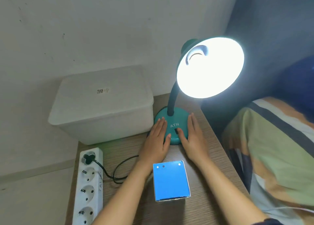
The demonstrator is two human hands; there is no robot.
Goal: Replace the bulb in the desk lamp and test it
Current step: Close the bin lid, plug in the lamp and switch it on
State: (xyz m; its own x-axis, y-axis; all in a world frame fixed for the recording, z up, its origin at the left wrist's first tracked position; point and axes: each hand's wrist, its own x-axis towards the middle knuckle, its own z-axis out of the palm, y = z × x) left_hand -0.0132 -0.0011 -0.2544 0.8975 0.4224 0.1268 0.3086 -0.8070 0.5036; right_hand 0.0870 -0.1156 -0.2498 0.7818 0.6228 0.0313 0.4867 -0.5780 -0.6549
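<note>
The desk lamp (180,116) stands mid-frame, its bulb (197,54) glowing at upper right. Left hand (156,142) and right hand (193,139) rest on the base (174,139), fingers straight. To test well, steady the base, press only the switch (176,131).

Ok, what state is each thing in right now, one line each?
Lamp: lit.
Plug: in the strip's end socket.
Strip: other sockets in view free.
Box: closed.
Bin: lid on.
Left hand: flat on lamp base.
Right hand: flat on base, beside switch.
</note>
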